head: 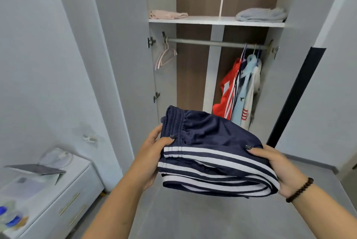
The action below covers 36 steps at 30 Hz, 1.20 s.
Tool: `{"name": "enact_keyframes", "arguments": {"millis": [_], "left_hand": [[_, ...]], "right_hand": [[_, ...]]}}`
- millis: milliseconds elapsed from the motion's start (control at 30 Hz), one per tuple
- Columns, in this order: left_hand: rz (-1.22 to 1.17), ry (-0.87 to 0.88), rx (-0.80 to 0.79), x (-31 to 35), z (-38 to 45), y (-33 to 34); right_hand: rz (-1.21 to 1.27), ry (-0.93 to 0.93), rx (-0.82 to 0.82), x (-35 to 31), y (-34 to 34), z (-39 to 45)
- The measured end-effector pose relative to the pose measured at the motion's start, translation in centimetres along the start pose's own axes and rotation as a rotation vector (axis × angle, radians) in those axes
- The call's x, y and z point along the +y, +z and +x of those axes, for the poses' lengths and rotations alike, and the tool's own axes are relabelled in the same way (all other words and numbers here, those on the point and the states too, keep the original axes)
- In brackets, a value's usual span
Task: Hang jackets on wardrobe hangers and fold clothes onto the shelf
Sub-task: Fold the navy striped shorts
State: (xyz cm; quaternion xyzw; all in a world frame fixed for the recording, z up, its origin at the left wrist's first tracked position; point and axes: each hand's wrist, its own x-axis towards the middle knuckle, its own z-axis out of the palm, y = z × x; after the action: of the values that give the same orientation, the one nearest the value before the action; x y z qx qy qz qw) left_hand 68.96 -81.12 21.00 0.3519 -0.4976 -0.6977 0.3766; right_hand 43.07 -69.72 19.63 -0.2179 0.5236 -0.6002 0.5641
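- Folded navy trousers [212,153] with white stripes are held in front of the open wardrobe [216,49].
- Left hand [152,153] grips the left edge, thumb on top.
- Right hand [278,169] grips the right edge; its fingers are probably curled underneath.
- Jackets [239,91] hang far right.

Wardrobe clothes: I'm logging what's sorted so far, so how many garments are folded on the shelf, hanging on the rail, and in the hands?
Folded on the shelf: 2, pink and grey
Hanging on the rail: about 4, bunched and overlapping
Held in both hands: 1, navy striped garment
Total: about 7
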Motion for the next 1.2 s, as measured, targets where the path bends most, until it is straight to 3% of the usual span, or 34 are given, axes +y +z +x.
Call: {"name": "enact_keyframes", "arguments": {"millis": [267, 567, 1200], "left_hand": [[0.074, 0.130, -0.047, 7.4, 0.9, -2.5], [0.057, 0.175, -0.095, 11.8, 6.7, -2.5], [0.058, 0.177, -0.157, 17.9, 37.9, 4.8]], "right_hand": [[-0.047, -0.167, -0.116, -4.8, 6.3, 0.3], [-0.051, -0.342, -0.137, -9.1, 8.1, 3.9], [0.006, -0.506, 0.034, -24.9, 3.3, 27.5]]}}
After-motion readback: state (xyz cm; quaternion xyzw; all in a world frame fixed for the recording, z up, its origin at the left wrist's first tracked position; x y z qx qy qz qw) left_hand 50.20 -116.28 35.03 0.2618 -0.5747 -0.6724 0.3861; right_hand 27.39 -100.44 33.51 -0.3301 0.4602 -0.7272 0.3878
